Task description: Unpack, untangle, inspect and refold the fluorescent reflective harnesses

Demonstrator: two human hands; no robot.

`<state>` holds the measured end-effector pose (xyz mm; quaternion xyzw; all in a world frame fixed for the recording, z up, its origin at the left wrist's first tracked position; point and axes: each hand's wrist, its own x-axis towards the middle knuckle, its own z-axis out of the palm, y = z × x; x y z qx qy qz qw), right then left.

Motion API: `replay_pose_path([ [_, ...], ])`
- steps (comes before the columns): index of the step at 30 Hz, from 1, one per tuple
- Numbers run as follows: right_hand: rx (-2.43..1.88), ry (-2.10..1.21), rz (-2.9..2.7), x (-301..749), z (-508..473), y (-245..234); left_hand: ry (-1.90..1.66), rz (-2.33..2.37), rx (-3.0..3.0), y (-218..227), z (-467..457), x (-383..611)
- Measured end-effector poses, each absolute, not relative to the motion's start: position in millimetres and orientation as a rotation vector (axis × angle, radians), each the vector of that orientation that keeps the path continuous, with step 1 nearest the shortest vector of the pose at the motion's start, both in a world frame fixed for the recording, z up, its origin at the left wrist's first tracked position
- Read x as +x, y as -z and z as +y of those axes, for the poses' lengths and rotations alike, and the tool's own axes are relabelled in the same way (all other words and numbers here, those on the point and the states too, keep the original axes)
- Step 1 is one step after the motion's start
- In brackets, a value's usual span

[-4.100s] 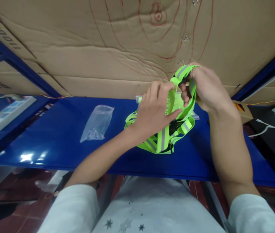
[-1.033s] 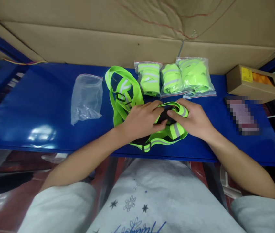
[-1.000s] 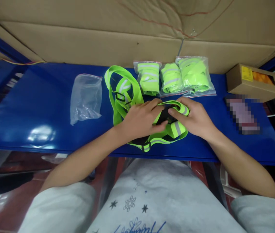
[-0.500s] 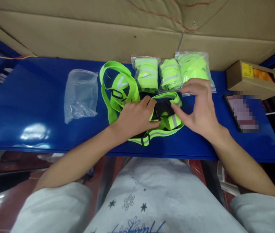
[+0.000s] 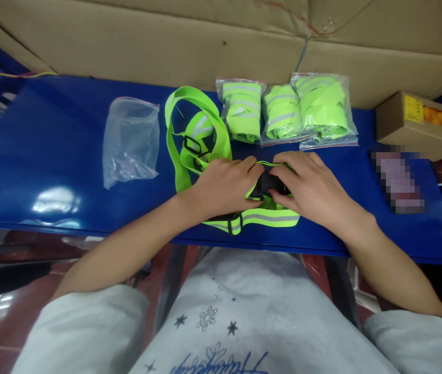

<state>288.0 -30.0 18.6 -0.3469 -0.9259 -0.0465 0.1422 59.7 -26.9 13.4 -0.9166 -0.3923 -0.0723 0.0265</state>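
Observation:
A neon-green reflective strap harness (image 5: 193,130) with grey stripes lies on the blue shelf (image 5: 49,171). Its black buckle (image 5: 268,184) sits between my two hands. My left hand (image 5: 224,184) presses down on the folded straps just left of the buckle, fingers curled. From the other side my right hand (image 5: 312,189) lies over the straps, fingertips pinching the buckle. A loop of the harness stretches away from my hands toward the cardboard wall.
An empty clear zip bag (image 5: 131,140) lies left of the harness. Three bagged green harnesses (image 5: 286,109) line the back by the cardboard wall (image 5: 166,41). A small cardboard box (image 5: 415,122) and a blurred flat object (image 5: 398,179) lie at the right.
My right hand, lifted and spread half a second ago, has come down onto the buckle. The harness went from being held up in the air to lying flat on the shelf.

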Motion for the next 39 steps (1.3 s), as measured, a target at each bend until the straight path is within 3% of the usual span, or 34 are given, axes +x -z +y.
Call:
replay_pose_path([
  [5,-0.931,0.174,-2.76,280,-28,-15,0.169,-1.097,-2.967,-19,-21,45],
  [14,-1.018,0.126,-2.661,304,-18,-20,0.67,-1.04,-2.8,-39,-12,32],
  [19,-1.015,0.083,-2.667,307,-16,-23,0.504,-0.844,-2.912,-28,-17,42],
  [31,-0.968,-0.084,-2.653,301,-22,-27,0.319,-0.924,-2.979,-22,-15,42],
  [35,-1.135,-0.136,-2.642,318,-13,-29,0.319,-1.029,-2.966,-24,-8,33],
  [39,-1.122,-0.461,-2.67,338,-3,-30,0.557,-1.057,-3.145,-34,2,21],
])
